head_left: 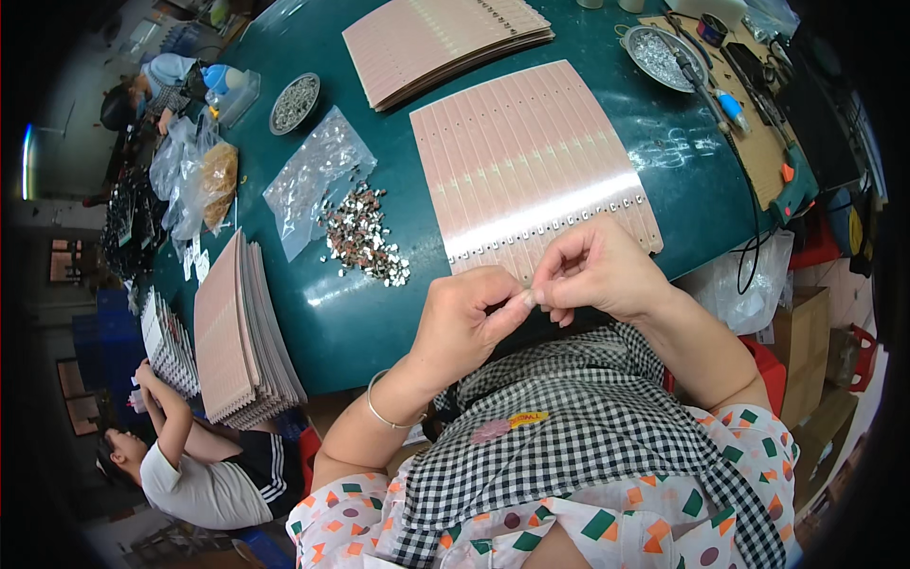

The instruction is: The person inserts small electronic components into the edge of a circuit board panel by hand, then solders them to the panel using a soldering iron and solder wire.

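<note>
My left hand (471, 308) and my right hand (595, 269) meet at their fingertips over the near edge of the green table (360, 332). Both are pinched closed, and whatever they hold is too small or hidden to name. Just beyond them lies a pale pink panel (526, 152), marked off in long strips. A row of small metal parts (559, 226) runs across its near end, partly covered by my right hand. To the left, a heap of small silver and brown pieces (365, 234) spills beside a clear plastic bag (320, 180).
Stacks of pink panels stand at the far side (441, 47) and the left edge (232, 332). Metal bowls of small parts sit at far left (295, 103) and far right (659, 59). A soldering iron (706, 90) rests at right, its cable hanging down. A seated co-worker (204, 474) is at lower left.
</note>
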{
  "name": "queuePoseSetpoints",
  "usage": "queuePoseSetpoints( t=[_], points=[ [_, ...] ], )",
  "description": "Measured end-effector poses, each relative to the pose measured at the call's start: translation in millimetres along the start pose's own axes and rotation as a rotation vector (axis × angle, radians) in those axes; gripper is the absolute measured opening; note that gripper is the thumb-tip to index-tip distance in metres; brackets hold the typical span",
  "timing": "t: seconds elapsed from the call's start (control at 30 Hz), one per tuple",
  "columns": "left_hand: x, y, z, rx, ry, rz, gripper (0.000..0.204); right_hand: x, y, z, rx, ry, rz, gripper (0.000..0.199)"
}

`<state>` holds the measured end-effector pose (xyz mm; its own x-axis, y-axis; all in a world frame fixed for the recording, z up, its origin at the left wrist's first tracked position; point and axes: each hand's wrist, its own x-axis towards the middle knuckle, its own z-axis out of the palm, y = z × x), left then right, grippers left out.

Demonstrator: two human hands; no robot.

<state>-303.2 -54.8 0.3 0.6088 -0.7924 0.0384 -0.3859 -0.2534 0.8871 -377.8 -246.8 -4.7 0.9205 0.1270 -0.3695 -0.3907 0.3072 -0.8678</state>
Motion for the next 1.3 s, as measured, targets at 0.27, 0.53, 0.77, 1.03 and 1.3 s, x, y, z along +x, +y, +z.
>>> queuePoseSetpoints(
  t=[0.27, 0.53, 0.77, 1.03, 1.3],
  points=[
    [-2.1, -4.9, -7.7, -0.307, -0.075, -0.198, 0.02, -2.9, -5.9, -2.7, 0.184, -0.052, 0.001, 0.013],
    [-3.5, -4.7, -5.0, -0.6, -0.093, -0.323, 0.021, -4.2, -3.6, -1.0, 0.134, -0.05, -0.057, 0.012],
    [-6.1, -8.0, 0.9, -0.169, 0.041, -0.109, 0.016, 2.6, 6.1, 5.9, 0.183, 0.057, 0.008, 0.012],
    [-4.4, -14.1, 8.4, 0.188, 0.178, 0.224, 0.008, 4.8, 10.6, 7.3, 0.043, 0.084, -0.051, 0.009],
    [-4.3, -4.8, 0.8, -0.271, -0.013, -0.168, 0.019, -4.0, 0.1, 1.5, 0.09, 0.032, -0.045, 0.011]
  ],
)
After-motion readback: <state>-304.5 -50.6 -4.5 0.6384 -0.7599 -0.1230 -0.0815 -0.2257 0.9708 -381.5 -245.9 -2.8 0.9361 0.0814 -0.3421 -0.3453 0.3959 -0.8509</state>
